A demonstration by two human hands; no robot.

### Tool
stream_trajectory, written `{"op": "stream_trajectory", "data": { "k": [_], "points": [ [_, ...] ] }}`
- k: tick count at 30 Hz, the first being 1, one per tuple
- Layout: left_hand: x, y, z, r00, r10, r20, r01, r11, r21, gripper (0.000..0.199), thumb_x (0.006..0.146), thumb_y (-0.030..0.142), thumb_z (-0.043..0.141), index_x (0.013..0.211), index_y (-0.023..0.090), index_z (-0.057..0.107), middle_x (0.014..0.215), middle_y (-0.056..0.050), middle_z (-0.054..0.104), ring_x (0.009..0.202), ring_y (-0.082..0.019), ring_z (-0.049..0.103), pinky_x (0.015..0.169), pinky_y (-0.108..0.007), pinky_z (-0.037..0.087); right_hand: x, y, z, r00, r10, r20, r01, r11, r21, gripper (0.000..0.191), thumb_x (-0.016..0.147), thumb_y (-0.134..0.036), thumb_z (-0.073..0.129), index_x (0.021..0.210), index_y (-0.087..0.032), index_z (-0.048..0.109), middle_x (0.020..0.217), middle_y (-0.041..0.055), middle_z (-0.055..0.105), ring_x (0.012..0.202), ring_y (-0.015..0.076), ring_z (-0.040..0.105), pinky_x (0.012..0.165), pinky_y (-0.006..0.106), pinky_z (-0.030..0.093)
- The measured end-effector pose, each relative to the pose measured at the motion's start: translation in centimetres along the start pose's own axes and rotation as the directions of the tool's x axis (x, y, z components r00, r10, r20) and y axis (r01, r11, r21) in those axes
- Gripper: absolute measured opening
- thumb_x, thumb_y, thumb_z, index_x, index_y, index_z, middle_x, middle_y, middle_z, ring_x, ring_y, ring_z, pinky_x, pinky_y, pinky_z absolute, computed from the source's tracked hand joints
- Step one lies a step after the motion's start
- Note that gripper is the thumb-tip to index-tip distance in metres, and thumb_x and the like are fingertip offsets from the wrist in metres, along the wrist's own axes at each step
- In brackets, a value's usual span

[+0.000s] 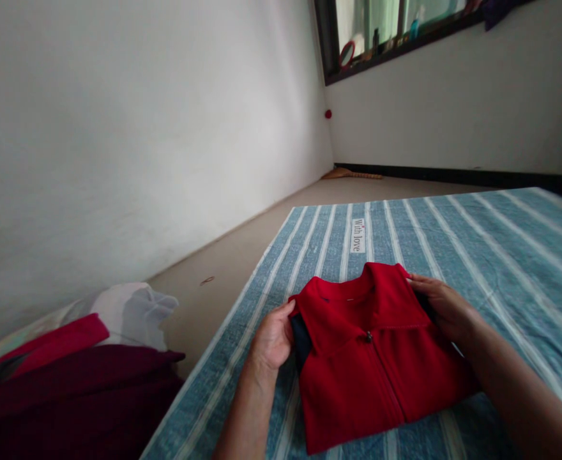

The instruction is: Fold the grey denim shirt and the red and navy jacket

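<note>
A red collared garment with a front zipper and dark blue side parts lies folded on a blue and white striped cloth. Its collar points away from me. My left hand grips the garment's left shoulder edge between thumb and fingers. On the opposite shoulder, my right hand has its fingers closed on the edge beside the collar. The underside of the garment is hidden.
Dark maroon cloth, a pink cloth and a pale cloth are piled at the lower left. A white wall rises behind. A brown broom-like object lies in the far corner below a window.
</note>
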State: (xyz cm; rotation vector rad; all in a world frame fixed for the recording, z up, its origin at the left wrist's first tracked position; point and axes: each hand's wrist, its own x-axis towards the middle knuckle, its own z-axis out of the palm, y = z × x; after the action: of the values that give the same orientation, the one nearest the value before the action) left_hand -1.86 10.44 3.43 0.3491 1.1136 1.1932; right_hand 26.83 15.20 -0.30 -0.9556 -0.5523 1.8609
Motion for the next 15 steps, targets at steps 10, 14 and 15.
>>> {"op": "stream_trajectory", "data": {
  "k": [10, 14, 15],
  "points": [
    [0.14, -0.18, 0.35, 0.978, 0.182, 0.101, -0.191, 0.978, 0.089, 0.020, 0.071, 0.021, 0.071, 0.088, 0.012, 0.070, 0.092, -0.009, 0.073, 0.093, -0.024, 0.067, 0.089, -0.033, 0.049, -0.22, -0.18, 0.21, 1.000, -0.003, -0.030, 0.003, 1.000, -0.015, 0.017, 0.074, -0.009, 0.063, 0.087, -0.018, 0.068, 0.083, 0.0065, 0.074, 0.067, 0.0194, 0.070, 0.061, 0.027, 0.059],
    [0.20, -0.34, 0.34, 0.959, 0.280, 0.044, -0.283, 0.938, 0.201, 0.025, 0.064, 0.025, 0.076, 0.084, 0.012, 0.069, 0.083, -0.007, 0.073, 0.080, -0.021, 0.067, 0.078, -0.029, 0.049, -0.11, -0.10, 0.00, 1.000, -0.019, -0.022, 0.019, 0.999, -0.035, 0.015, 0.075, -0.011, 0.062, 0.088, -0.019, 0.067, 0.083, 0.0065, 0.074, 0.069, 0.0215, 0.071, 0.063, 0.030, 0.060],
    [0.30, -0.42, 0.29, 0.949, 0.315, 0.026, -0.312, 0.920, 0.236, 0.026, 0.064, 0.026, 0.076, 0.084, 0.013, 0.069, 0.082, -0.006, 0.073, 0.077, -0.020, 0.067, 0.076, -0.028, 0.048, -0.09, -0.10, -0.04, 0.999, -0.024, -0.025, 0.023, 0.999, -0.041, 0.015, 0.075, -0.012, 0.063, 0.088, -0.019, 0.067, 0.082, 0.0062, 0.074, 0.069, 0.0217, 0.071, 0.064, 0.030, 0.060]
  ]
}}
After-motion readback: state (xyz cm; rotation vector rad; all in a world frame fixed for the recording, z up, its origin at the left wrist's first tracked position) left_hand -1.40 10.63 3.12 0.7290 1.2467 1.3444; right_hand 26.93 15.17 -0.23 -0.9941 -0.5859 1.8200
